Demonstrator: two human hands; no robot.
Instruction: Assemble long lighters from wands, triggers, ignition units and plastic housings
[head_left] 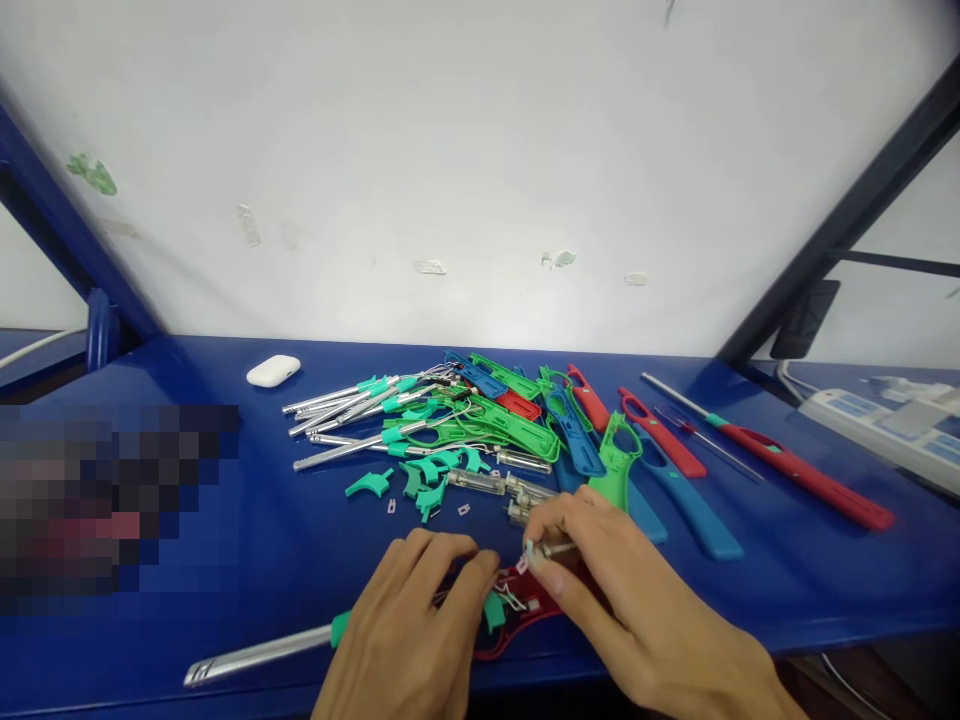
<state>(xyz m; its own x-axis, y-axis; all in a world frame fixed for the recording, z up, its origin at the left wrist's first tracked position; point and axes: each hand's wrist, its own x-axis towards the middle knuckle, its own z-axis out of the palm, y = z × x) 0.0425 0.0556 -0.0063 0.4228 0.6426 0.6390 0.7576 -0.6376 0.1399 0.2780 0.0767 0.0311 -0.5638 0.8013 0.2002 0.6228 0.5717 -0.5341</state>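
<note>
My left hand [409, 625] is closed over an opened gas lighter, whose red handle shell [540, 598] lies near the table's front edge. The lighter's metal tube [262, 650] sticks out to the left. A green trigger [494, 611] and white wires [513, 597] show inside the shell. Just above its right part, my right hand [637, 590] pinches a small clear fuel tank [555, 548] between thumb and fingers. A tiny pale pink clip [522, 565] shows at the tank's end, by the thumb tip. My left fingertips are partly hidden.
Behind my hands lie green triggers [370, 483], clear fuel tanks [476, 482], metal tubes [341, 450] and green handle shells [517, 425]. Blue shells [694, 500] and an assembled red lighter [810, 475] lie right. A screwdriver [712, 445], white case [274, 371] and power strip [885, 430] are there too.
</note>
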